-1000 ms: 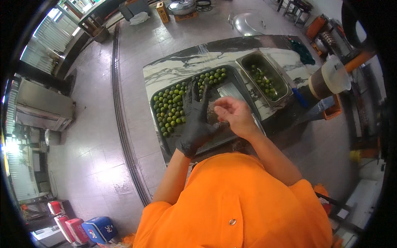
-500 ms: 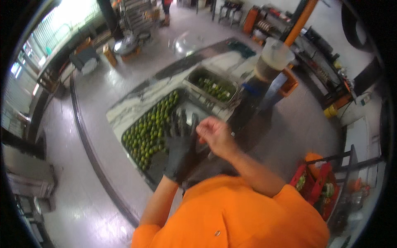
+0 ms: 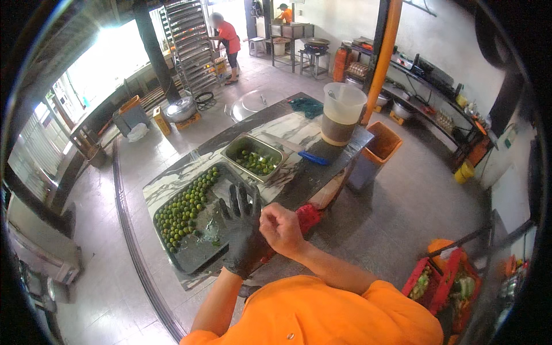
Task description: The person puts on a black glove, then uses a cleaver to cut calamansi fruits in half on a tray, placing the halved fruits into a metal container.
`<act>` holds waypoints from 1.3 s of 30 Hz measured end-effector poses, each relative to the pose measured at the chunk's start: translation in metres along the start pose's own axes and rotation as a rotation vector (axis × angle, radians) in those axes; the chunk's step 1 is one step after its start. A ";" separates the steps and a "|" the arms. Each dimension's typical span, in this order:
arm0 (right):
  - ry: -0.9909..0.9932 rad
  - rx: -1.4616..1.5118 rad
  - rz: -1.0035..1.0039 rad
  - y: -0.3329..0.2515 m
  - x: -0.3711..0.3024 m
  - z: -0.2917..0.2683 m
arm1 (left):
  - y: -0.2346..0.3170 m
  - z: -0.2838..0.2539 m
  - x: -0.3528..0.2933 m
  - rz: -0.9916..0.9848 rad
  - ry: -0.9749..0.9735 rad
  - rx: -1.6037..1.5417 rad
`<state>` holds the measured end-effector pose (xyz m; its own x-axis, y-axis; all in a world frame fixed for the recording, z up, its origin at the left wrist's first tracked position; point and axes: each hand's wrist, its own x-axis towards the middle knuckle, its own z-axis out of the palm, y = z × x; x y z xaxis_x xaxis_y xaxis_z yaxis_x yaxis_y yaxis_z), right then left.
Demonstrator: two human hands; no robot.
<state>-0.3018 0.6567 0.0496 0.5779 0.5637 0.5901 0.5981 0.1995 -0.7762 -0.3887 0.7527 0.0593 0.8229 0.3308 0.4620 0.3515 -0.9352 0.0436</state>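
My left hand (image 3: 244,236) wears a black glove and is raised over the near side of a dark tray (image 3: 198,265), its fingers stretched up and apart. My bare right hand (image 3: 282,229) is closed with its fingers bent together, right against the thumb side of the glove. Whether it pinches the glove there or something small is hidden. Small green limes (image 3: 187,210) fill the tray's left part; wet patches show on its bare part. Beyond it stands a steel pan (image 3: 233,154) with cut green limes (image 3: 256,163) inside.
A knife with a blue handle (image 3: 313,158) lies right of the pan, near a plastic jug (image 3: 343,115) of brownish liquid and a green cloth (image 3: 306,107). An orange-lined bin (image 3: 382,144) stands beside the table. Red crates (image 3: 443,276) sit lower right. A person (image 3: 227,40) stands by a tall rack.
My head view has tilted up, bringing more of the room into sight and sharpening the picture. My hands stay together, the left still spread and the right still closed beside it.
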 end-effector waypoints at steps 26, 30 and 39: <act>-0.034 0.279 0.202 -0.020 -0.023 -0.062 | 0.075 -0.032 -0.041 0.010 -0.069 -0.010; -0.027 0.085 -0.021 -0.026 -0.030 -0.054 | 0.069 -0.017 -0.047 -0.013 0.014 -0.034; -0.102 0.329 0.182 -0.022 -0.052 -0.055 | 0.060 -0.030 -0.045 -0.029 0.047 0.050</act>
<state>-0.3151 0.5791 0.0482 0.5899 0.6871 0.4242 0.2712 0.3262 -0.9055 -0.4180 0.6778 0.0673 0.7906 0.3498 0.5027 0.3975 -0.9175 0.0133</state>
